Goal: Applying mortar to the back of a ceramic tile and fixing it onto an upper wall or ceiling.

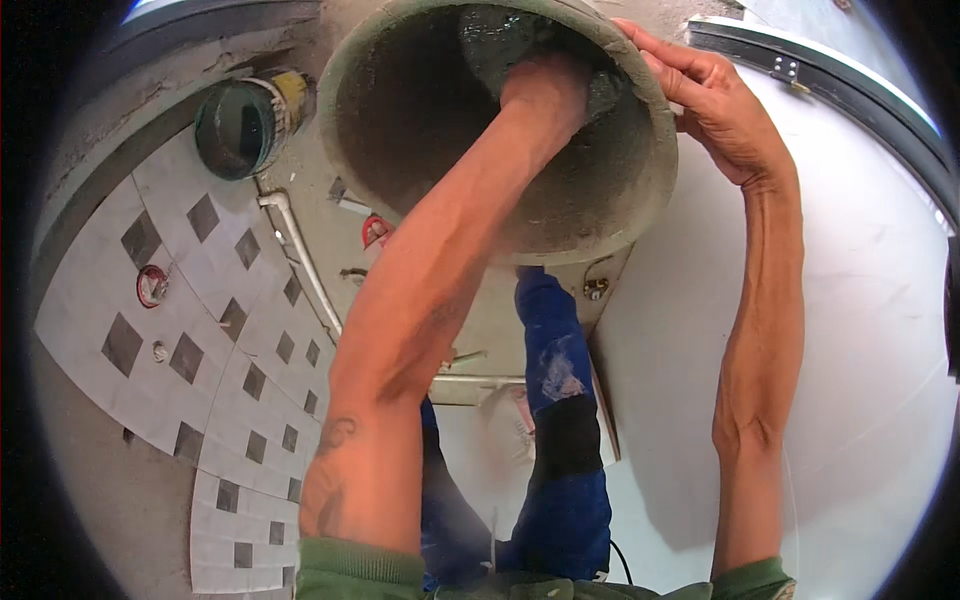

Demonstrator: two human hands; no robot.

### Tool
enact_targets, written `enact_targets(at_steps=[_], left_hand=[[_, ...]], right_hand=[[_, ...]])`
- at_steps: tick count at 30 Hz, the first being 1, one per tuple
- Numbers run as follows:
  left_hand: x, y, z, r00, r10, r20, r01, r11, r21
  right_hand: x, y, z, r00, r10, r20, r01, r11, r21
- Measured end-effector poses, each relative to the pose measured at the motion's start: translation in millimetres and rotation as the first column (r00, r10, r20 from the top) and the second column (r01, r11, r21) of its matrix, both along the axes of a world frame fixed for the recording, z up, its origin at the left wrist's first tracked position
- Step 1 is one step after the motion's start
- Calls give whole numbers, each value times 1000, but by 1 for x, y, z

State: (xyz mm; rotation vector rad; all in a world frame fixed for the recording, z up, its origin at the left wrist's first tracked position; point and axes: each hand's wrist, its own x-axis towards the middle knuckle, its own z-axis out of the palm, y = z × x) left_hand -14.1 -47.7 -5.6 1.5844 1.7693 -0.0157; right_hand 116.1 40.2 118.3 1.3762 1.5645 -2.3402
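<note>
A large round bucket [640, 205] with a dirty grey-green rim is tipped so that its mouth faces me. Wet grey mortar [490, 42] clings inside it, toward the far side. My left hand [552, 85] reaches deep into the bucket and touches the mortar. Its fingers are hidden, so I cannot see whether they hold anything. Over the rim's right side, my right hand [712, 98] is closed, the thumb and fingers gripping the edge.
Left of the bucket stands a smaller bucket [235, 130] with dark contents. White tiles with dark squares [185, 355] cover the left wall. A white pipe [300, 250] runs below. At right is a broad white panel [850, 330] with a black-framed edge [850, 95].
</note>
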Motion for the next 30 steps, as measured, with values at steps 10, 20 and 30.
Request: enact_targets(at_steps=[10,20,30], left_hand=[[-77,-80,34,997,-4,72,26,954,-300],[-61,-36,-27,938,-283,-199,293,956,23],[-70,-101,30,997,-73,20,75,994,-82]], right_hand=[[-50,-19,25,992,51,116,-71,982,177],[-63,-4,12,980,112,162,-144,970,197],[-74,-5,33,926,186,330,-256,949,182]])
